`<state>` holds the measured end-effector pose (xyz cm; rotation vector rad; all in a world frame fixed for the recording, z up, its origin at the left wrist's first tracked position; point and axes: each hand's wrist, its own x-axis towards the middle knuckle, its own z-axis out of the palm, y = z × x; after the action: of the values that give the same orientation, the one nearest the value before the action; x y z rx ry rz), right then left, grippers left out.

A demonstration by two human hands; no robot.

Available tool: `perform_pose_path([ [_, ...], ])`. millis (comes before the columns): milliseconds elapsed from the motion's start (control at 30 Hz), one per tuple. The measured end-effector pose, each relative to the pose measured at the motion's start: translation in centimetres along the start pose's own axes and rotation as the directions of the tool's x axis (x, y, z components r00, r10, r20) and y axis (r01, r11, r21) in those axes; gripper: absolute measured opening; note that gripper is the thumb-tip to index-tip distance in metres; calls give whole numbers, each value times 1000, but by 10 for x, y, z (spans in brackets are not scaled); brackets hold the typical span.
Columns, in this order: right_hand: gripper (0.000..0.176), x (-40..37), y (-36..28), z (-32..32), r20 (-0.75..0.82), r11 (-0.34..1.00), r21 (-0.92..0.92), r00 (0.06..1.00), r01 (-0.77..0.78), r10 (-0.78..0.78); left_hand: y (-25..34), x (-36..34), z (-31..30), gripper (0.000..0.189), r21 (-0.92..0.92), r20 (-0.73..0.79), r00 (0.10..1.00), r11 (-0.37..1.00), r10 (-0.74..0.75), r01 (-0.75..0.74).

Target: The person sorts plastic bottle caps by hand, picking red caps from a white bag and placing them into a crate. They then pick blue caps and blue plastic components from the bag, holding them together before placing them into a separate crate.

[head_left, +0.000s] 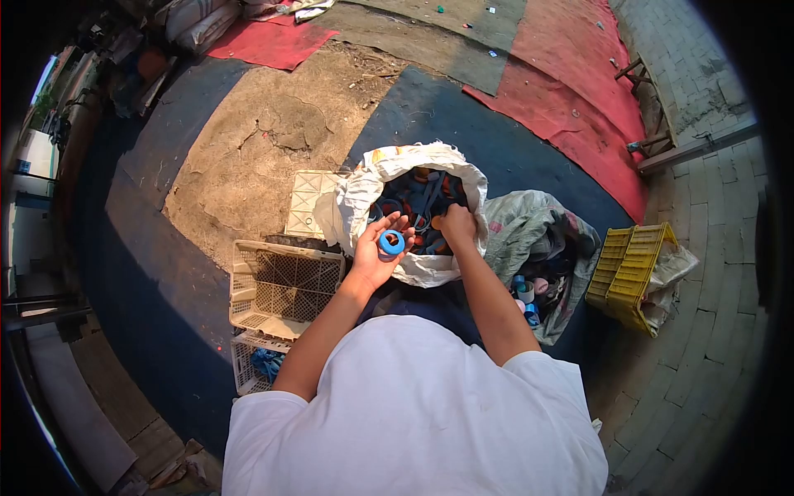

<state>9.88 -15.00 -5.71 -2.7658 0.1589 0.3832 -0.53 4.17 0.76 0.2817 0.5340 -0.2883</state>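
My left hand (pixel 376 252) is turned palm up, its fingers curled about a blue plastic ring-shaped cap (pixel 391 242) with a round opening. Just inside the mouth of a white woven sack (pixel 447 157), my right hand (pixel 457 227) has its fingers bent in among the contents; what they grip is hidden. Dark blue, grey and orange plastic pieces (pixel 418 194) fill the sack, some of them ring-shaped. A small orange piece (pixel 437 222) shows beside the right fingertips.
Right of the white sack, a greyish sack (pixel 529 219) lies open with blue, white and pink pieces inside. A yellow crate (pixel 628 269) stands by the block wall (pixel 711 223). On the left are a cream crate (pixel 285 285) and another crate (pixel 244 364) with blue strips.
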Motion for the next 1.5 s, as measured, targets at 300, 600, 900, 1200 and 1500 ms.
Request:
perform_pose_path([
  [300, 28, -14, 2, -12, -10, 954, 299, 1000, -3, 7, 3, 3, -5, 30, -35, 52, 999, 999, 1, 1],
  [600, 20, -55, 13, -28, 334, 171, 931, 942, -322, -40, 5, 0, 4, 28, -73, 50, 999, 997, -15, 19],
  [900, 21, -110, -5, -48, 295, -166, 925, 922, -341, -250, -1, 9, -1, 30, -24, 66, 997, 999, -26, 28],
  [1200, 28, -122, -30, -50, 206, 331, 940, 915, -86, -348, -15, -9, 12, 32, 10, 57, 998, 1000, -7, 7],
  [1500, 22, -100, -19, -51, -143, 640, 754, 988, 146, -58, -9, -14, -1, 11, -166, 105, 993, 984, -46, 64],
])
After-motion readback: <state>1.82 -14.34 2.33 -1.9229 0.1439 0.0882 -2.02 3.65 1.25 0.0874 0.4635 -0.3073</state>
